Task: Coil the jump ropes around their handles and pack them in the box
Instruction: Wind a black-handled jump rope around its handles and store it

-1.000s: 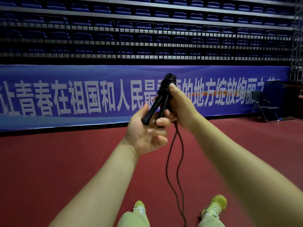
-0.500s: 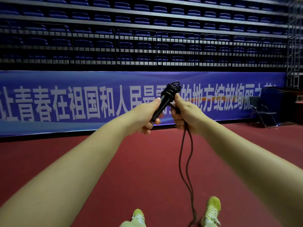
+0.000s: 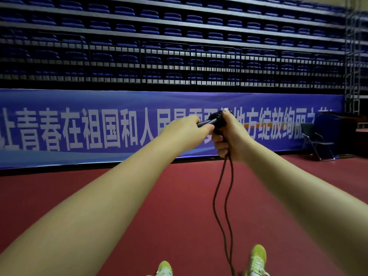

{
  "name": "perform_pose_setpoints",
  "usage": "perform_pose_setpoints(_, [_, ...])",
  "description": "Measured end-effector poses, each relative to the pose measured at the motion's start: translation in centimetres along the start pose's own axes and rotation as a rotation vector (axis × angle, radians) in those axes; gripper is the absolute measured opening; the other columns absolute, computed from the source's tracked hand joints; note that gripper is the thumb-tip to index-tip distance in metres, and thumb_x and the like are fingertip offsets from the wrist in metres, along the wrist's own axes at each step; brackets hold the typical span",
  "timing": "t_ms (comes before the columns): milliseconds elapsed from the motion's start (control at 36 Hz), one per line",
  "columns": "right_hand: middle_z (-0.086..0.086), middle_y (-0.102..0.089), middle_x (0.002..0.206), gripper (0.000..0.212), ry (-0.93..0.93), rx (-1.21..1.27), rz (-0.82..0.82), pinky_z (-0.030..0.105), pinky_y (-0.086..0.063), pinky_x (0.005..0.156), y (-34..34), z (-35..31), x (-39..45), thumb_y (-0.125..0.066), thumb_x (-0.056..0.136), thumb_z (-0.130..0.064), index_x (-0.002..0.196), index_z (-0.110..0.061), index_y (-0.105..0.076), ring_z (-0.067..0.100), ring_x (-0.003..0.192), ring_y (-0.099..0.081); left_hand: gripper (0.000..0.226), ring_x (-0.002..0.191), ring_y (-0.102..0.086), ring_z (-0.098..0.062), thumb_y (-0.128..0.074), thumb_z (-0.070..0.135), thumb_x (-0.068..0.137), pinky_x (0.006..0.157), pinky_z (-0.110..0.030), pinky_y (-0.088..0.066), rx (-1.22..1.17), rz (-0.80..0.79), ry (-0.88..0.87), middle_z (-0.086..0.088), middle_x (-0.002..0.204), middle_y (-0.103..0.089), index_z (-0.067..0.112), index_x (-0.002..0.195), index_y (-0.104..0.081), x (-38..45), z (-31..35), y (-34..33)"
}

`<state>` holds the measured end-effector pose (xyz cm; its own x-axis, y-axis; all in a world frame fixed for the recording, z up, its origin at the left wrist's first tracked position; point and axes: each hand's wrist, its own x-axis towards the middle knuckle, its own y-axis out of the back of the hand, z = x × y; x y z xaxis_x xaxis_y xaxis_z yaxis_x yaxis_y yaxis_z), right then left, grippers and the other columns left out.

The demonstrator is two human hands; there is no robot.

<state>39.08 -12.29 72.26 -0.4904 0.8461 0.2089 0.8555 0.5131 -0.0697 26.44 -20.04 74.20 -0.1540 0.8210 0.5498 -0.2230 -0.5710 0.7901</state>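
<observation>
- Black handles (image 3: pixel 211 122) of the jump rope sit between my two hands, held up in front of me, above the red floor (image 3: pixel 159 206) and against the far banner (image 3: pixel 79 128).
- White Chinese characters run across that blue banner; I can read 青春在祖国和人民 on the left and 地方绽放绚丽 on the right, while the middle is hidden behind my hands.
- I see no brand or label on the handles or the rope.
- My left hand (image 3: pixel 186 129) has its fingers curled round the near-left end of the handles, thumb beneath.
- My right hand (image 3: pixel 229 134) grips the far-right end, thumb pressed on top and fingers wrapped below.
- Their long axis lies nearly level, running left to right and rising slightly toward the right, where the thicker, knobbly end points.
- From under my right hand the dark rope (image 3: pixel 221 192) hangs in two strands straight down, long axis vertical, to the floor between my yellow-green shoes (image 3: pixel 257 257).
- A folding chair (image 3: pixel 315 143) stands far right by the banner, with rows of blue seats (image 3: pixel 179 34) above.
</observation>
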Motion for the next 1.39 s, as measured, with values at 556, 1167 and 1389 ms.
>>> perform_pose_setpoints(556, [-0.002,-0.033,0.056,0.05,0.341,0.087,-0.223,0.017,-0.016,0.04,0.1,-0.7,-2.3,-0.035,0.075,-0.061,0.069,-0.016,-0.053,0.009,0.042,-0.024,0.068,0.044,-0.047,-0.01,-0.024,0.07,0.083,0.065,-0.032,-0.055,-1.485,-1.073,-0.026,0.004,0.057,-0.05,0.016,0.073,-0.064,-2.5,-1.2,-1.3])
perform_pose_setpoints(1167, [-0.007,-0.027,0.048,0.072,0.142,-0.316,0.043,0.024,-0.019,0.045,0.1,1.4,-1.4,-0.006,0.09,-0.072,0.062,-0.017,-0.043,0.011,0.042,-0.021,0.061,0.059,-0.041,-0.02,-0.013,0.057,0.099,0.065,-0.035,-0.038,-0.345,-0.244,-0.019,-0.003,0.065,-0.047,0.015,0.073,-0.049,-2.5,-0.7,-1.7])
perform_pose_setpoints(1389, [-0.007,-0.03,0.049,0.062,0.058,-0.329,-0.019,0.025,-0.017,0.047,0.1,1.9,-2.4,-0.036,0.086,-0.072,0.052,-0.021,-0.042,0.01,0.044,-0.022,0.048,0.065,-0.048,-0.016,-0.014,0.052,0.101,0.062,-0.035,-0.037,0.187,-0.133,-0.144,0.003,0.071,-0.05,0.021,0.072,-0.038,-3.5,-1.2,-2.6])
